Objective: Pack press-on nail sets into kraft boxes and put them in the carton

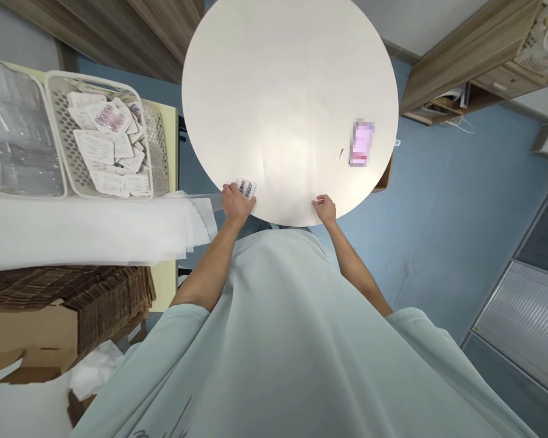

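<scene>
My left hand is at the near left edge of the round white table. Its thumb and fingers close around a small clear-and-white packet with rows of dark shapes inside; the kind of contents is too small to tell. Beside that hand, a strip of translucent film reaches over from the stack at left; whether the fingers touch it I cannot tell. My right hand rests at the near right edge, fingers loosely bent and slightly apart, nothing visible between them.
A phone-like pink item, blurred, lies on the table's right side. At left stand a perforated basket of white cards, clear plastic containers, white translucent sheets and flattened cardboard boxes. A wooden cabinet is at right.
</scene>
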`<action>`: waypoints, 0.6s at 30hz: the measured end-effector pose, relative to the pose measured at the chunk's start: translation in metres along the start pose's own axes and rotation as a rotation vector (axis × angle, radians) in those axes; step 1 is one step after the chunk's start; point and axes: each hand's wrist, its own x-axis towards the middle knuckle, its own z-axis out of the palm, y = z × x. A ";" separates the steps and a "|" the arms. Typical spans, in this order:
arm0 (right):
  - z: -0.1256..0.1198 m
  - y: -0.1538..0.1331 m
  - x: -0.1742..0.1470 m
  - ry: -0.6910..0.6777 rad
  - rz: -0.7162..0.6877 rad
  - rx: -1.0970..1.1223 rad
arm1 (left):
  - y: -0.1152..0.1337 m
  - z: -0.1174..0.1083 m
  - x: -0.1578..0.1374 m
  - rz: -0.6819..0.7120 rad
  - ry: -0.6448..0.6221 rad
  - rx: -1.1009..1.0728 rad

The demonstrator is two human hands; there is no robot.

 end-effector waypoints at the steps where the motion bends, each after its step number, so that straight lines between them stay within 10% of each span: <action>1: 0.000 0.001 -0.001 -0.006 0.003 -0.005 | 0.000 0.002 -0.001 0.021 0.016 -0.024; 18: -0.008 0.011 0.018 -0.023 -0.067 0.017 | 0.036 0.049 -0.020 0.569 -0.295 0.193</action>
